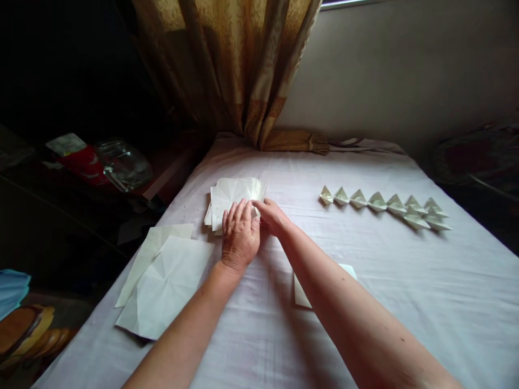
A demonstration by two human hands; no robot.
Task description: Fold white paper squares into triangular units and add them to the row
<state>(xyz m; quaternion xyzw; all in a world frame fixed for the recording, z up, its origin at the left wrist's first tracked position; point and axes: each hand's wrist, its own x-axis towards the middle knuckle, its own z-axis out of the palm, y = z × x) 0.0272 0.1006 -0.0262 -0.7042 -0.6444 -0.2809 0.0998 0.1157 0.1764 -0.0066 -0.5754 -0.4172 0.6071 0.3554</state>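
Seen from above the wearer's arms, two bare hands meet at a small stack of creased white paper (pixel 231 190) in the middle of a pale cloth (pixel 389 302) spread over a wide, flat surface. The left hand (pixel 241 232) lies flat on the stack's near part, palm down, fingers stretched out and close together. The right hand (pixel 271 216) is at the stack's right side, thumb and forefinger by the paper's edge; whether it pinches a sheet cannot be told, as its other fingers are hidden. The stack's layers sit unevenly, with corners poking out on the left, so a sideways push from the right hand could make sheets slide askew, and uneven pressure from the left palm might add a stray crease. Two larger loose sheets (pixel 168 292), overlapping, lie beside the left forearm and near the cloth's left edge; a sweep of that arm could probably nudge them off. A pale flat piece (pixel 302 292) is partly hidden by the right forearm, which might drag it. Farther right, well apart from the hands, stands a row of small folded paper points (pixel 377 201), light enough to topple if brushed. Open cloth lies between stack and row, and beyond the stack towards the curtain (pixel 243 70).
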